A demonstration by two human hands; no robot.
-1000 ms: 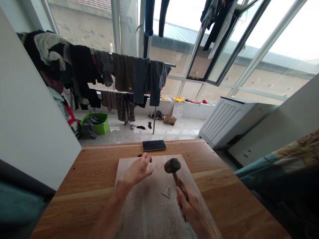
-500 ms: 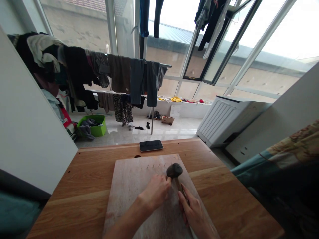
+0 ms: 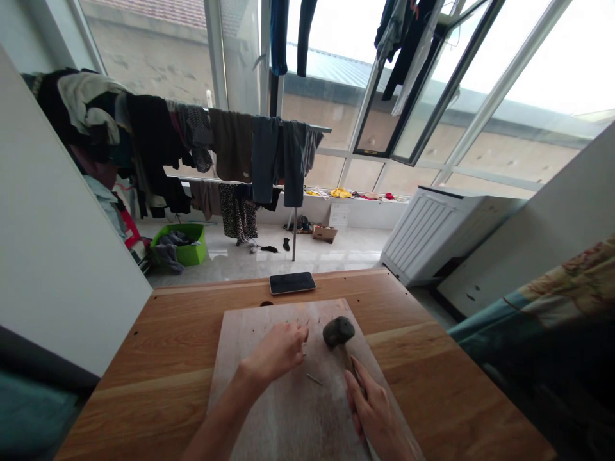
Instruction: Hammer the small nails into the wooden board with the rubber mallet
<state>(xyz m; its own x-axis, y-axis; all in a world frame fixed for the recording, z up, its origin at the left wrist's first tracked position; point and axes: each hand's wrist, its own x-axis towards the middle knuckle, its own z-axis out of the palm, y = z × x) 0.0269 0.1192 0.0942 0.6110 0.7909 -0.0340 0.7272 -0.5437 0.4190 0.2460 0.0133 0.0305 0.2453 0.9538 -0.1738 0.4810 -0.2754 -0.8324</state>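
My right hand (image 3: 377,406) is wrapped round the wooden handle of a hammer (image 3: 339,331), whose dark head is over the right part of a pale wooden board (image 3: 273,426). To its left, my left hand (image 3: 281,349) is over the board with its fingers curled together; what they hold, if anything, is hidden. One loose nail (image 3: 314,379) lies on the board between the hands. By the left fingertips shows the end of another small metal piece, perhaps a nail. Several nails stand in a row near the board's far edge, partly covered by my left hand.
The board rests on a wooden table (image 3: 432,371). A phone (image 3: 293,283) lies at the table's far edge, near a dark round hole. Beyond are a clothes rack with hanging laundry (image 3: 230,147), a green basket (image 3: 195,253) and a white ribbed cabinet-like unit (image 3: 423,230).
My left hand has moved left, away from the hammer head. The loose nail on the board has come into view. My right hand and the hammer stay nearly in place.
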